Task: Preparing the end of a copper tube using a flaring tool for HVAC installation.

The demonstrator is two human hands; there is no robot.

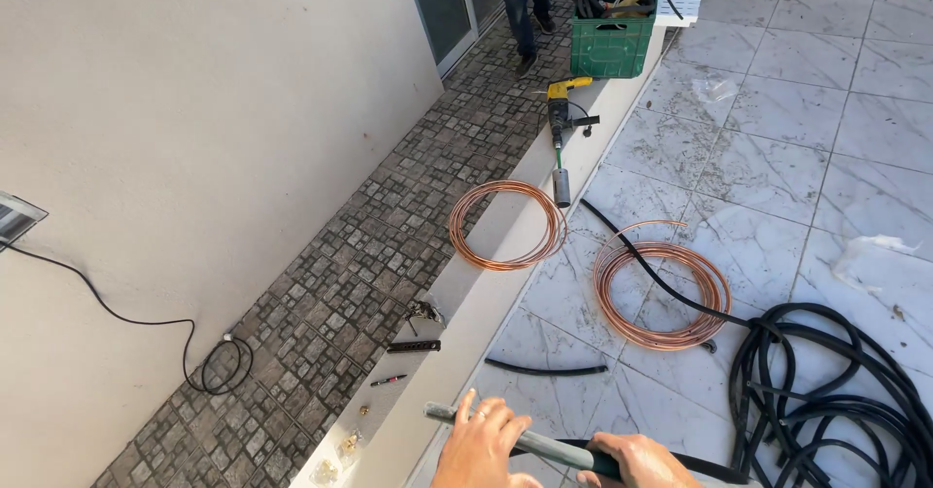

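The left hand and right hand hold a grey tube that looks soft and matt, like foam. The two wire coils are shiny copper metal. The black hose pile looks like dull rubber. The floor tiles are smooth pale stone and a bit dusty. The low path is rough little stones. The wall is flat, matt paint. The green crate is hard plastic. The drill is yellow and black plastic with metal.
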